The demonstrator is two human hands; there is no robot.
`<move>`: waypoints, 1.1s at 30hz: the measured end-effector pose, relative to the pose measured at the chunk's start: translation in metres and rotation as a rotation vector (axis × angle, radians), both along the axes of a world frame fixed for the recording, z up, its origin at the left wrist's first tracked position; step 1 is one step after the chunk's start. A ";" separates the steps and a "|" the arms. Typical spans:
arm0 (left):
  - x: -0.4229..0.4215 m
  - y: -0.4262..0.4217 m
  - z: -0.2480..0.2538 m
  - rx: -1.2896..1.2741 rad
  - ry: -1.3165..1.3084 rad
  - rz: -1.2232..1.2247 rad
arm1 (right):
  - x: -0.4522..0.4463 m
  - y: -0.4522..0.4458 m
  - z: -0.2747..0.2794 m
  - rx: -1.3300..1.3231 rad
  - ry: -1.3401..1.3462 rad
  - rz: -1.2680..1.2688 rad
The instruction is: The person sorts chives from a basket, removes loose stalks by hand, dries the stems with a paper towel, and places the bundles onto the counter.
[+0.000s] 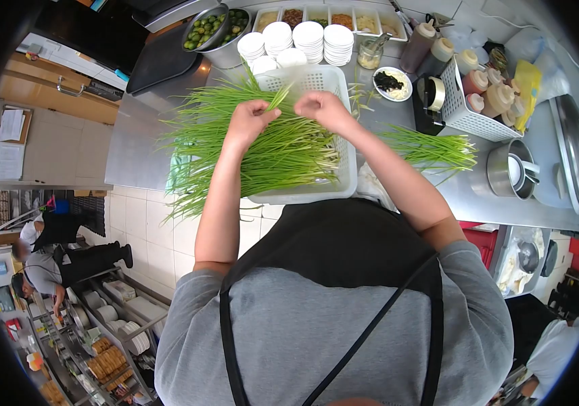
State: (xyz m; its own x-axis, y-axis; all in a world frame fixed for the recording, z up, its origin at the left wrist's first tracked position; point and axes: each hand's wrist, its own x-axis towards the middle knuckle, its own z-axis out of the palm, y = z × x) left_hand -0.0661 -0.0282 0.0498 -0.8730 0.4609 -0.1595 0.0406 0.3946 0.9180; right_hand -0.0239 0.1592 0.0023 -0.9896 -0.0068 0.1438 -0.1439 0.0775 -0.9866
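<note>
A white perforated plastic basket [347, 145] on the steel counter bears a large heap of long thin chives [256, 159], their green tips spilling over its left side and their pale ends pointing right. Above the heap, my left hand [252, 123] is closed around a few chive stalks that stick up past its fingers. My right hand [325, 110] is just to the right over the basket, its fingers curled in a pinch. A pale blurred streak shows near its fingertips; what it holds, if anything, cannot be made out. A smaller bunch of chives [431, 150] lies on the counter to the right.
Stacked white lids [308, 42], a pot of limes [235, 30] and topping containers [330, 18] stand at the back. A small bowl [392, 84], a sauce-bottle basket [469, 101] and metal pots [506, 169] are on the right. Other people work at lower left and lower right.
</note>
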 end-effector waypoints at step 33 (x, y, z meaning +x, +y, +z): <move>0.017 0.003 0.015 -0.005 -0.052 -0.028 | 0.025 -0.020 0.018 -0.096 0.000 -0.050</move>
State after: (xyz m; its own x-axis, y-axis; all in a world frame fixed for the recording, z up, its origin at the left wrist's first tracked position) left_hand -0.0488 -0.0256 0.0646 -0.8500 0.4846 -0.2068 0.0040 0.3984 0.9172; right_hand 0.0010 0.1395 0.0201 -0.9883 0.0564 0.1415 -0.1423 -0.0101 -0.9898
